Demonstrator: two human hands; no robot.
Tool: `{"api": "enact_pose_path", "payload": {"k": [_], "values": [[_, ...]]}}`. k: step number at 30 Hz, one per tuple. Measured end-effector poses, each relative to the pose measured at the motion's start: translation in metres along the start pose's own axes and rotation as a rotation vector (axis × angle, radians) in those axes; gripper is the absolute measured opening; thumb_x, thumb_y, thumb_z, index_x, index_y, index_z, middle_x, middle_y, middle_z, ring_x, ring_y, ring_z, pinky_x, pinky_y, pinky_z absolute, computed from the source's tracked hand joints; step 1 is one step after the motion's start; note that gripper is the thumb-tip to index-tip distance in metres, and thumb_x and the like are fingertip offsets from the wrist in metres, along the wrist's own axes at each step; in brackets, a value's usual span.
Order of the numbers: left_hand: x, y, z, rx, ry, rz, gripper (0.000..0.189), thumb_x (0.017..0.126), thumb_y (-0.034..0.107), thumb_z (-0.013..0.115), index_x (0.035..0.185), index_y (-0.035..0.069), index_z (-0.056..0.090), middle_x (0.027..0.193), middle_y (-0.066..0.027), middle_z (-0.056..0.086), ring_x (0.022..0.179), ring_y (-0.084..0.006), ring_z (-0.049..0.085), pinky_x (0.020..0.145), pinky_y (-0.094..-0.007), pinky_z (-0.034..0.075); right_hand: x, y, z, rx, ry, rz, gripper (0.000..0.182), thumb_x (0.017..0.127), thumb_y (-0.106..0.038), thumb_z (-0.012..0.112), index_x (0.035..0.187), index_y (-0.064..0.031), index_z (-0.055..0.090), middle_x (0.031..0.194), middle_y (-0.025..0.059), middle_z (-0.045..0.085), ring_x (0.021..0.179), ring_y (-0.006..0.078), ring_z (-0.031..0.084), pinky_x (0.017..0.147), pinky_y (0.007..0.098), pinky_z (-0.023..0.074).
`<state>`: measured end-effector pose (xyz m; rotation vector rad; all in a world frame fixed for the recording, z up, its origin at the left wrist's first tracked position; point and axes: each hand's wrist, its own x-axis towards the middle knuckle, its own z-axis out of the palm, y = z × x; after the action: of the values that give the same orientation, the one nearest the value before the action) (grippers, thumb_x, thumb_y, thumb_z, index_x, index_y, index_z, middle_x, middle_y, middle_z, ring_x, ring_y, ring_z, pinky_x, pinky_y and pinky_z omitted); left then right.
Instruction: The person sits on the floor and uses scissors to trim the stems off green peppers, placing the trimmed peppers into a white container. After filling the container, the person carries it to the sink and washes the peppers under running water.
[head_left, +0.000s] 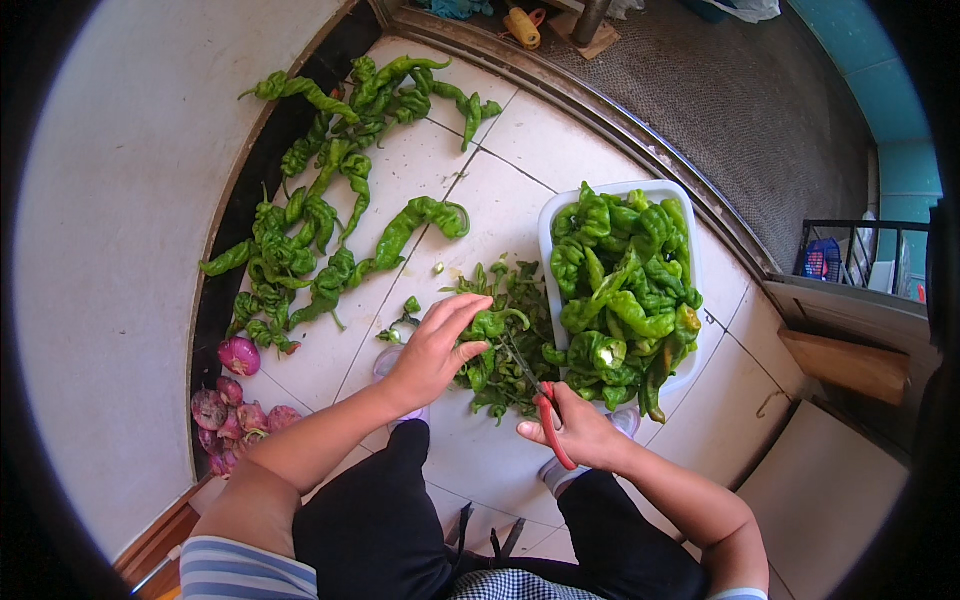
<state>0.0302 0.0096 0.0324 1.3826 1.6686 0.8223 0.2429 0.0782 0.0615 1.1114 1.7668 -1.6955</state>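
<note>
Between the fingers and thumb of my left hand (431, 352) is a green pepper (489, 324), its curved stem pointing right. My right hand (592, 427) grips red-handled scissors (551, 420), whose blades reach up to the pepper near its stem end. Whether the blades touch it I cannot tell. Below both hands lies a pile of cut pepper tops and stems (517, 367) on the tiles. Right of the pile stands a white plastic tub (553, 292) heaped with green peppers (630, 277), one showing a cut, open end.
Long twisted peppers (300, 217) lie along the wall at left, with several red onions (240, 420) nearer me. A raised door sill (637, 142) borders the tiled floor (525, 142) at the back. A wooden board (844, 367) and a pale panel (817, 495) stand at right.
</note>
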Motion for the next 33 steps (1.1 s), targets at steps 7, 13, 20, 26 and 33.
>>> {"api": "enact_pose_path", "payload": {"k": [7,13,20,26,33], "values": [[-0.003,0.005,0.006,-0.003,-0.036,0.020,0.041,0.079,0.014,0.055,0.116,0.001,0.044,0.117,-0.0149,0.044,0.109,-0.0285,0.042,0.092,-0.0333,0.034,0.001,-0.009,-0.003,-0.021,-0.052,0.029,0.067,0.070,-0.055,0.058,0.099,0.0036,0.043,0.085,0.0200,0.052,0.083,0.0298,0.054,0.073,0.0363,0.0417],[-0.003,0.004,0.004,-0.008,-0.024,0.006,0.041,0.077,0.012,0.056,0.115,0.001,0.045,0.116,-0.0150,0.044,0.109,-0.0285,0.042,0.091,-0.0333,0.034,0.002,-0.001,-0.001,0.051,-0.041,-0.008,0.063,0.073,-0.053,0.057,0.099,0.0020,0.043,0.085,0.0194,0.050,0.081,0.0281,0.052,0.072,0.0357,0.0416],[-0.003,0.005,0.006,0.014,-0.029,0.021,0.040,0.078,0.012,0.056,0.114,0.000,0.045,0.116,-0.0148,0.044,0.109,-0.0285,0.043,0.091,-0.0331,0.034,0.004,-0.009,-0.008,0.004,-0.103,0.010,0.061,0.073,-0.054,0.056,0.095,0.0021,0.043,0.085,0.0189,0.050,0.079,0.0283,0.052,0.070,0.0358,0.0418],[-0.003,0.003,0.009,0.034,-0.020,0.018,0.041,0.077,0.011,0.056,0.114,-0.001,0.045,0.116,-0.0164,0.045,0.108,-0.0295,0.044,0.090,-0.0334,0.035,0.006,-0.010,-0.007,-0.104,-0.047,0.037,0.060,0.074,-0.056,0.052,0.089,0.0027,0.047,0.073,0.0208,0.054,0.070,0.0335,0.056,0.064,0.0387,0.0435],[-0.003,-0.007,0.016,0.067,0.011,0.031,0.043,0.075,0.010,0.059,0.113,-0.003,0.045,0.114,-0.0188,0.047,0.106,-0.0320,0.044,0.088,-0.0358,0.037,0.009,-0.009,-0.004,-0.254,0.085,0.061,0.058,0.075,-0.058,0.048,0.074,-0.0005,0.054,0.062,0.0187,0.057,0.065,0.0354,0.058,0.060,0.0426,0.0449]]}}
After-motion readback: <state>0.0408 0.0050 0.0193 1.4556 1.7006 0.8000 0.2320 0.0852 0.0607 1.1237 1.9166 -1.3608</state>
